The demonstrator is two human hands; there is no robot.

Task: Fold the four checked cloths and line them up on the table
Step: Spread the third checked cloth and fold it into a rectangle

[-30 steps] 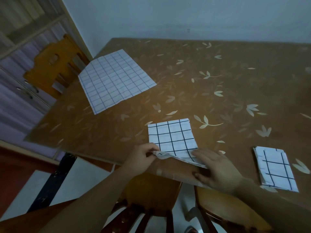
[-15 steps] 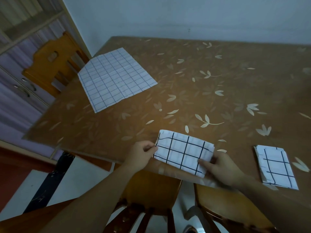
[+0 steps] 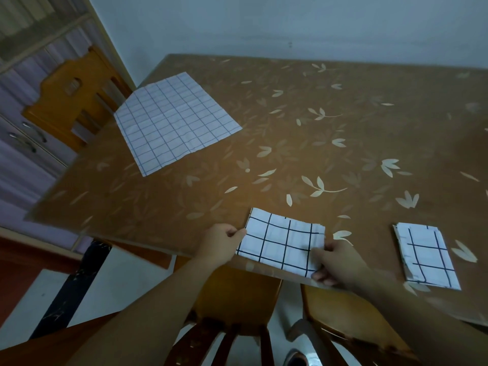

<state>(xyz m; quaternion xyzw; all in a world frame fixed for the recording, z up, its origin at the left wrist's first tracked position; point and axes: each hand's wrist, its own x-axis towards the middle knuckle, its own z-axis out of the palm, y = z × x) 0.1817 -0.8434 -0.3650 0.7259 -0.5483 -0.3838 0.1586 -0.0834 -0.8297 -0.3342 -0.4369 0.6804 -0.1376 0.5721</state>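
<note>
At the near edge of the brown leaf-patterned tabletop [image 3: 317, 133], you hold a folded checked cloth [image 3: 282, 244] between both hands, at about 6 o'clock in the view. Your left hand [image 3: 220, 243] pinches the cloth's left edge, its fingers [image 3: 236, 233] curled tight onto the fabric. Your right hand [image 3: 336, 262] grips the right end, thumb on top and fingers curled under the lower corner. The cloth is white with bold black lines, and its lower edge hangs slightly past the tabletop's rim.

A second folded cloth [image 3: 426, 256] of the same bold check lies flat on the tabletop at about 4 o'clock, well apart from the one you hold. A large unfolded cloth [image 3: 175, 120] with a finer grid lies spread out at about 11 o'clock, near the tabletop's far left corner.

A wooden chair [image 3: 76, 96] stands just beyond that corner at 10 o'clock. Two more chairs [image 3: 237, 307] are tucked in below your arms at the near edge.
</note>
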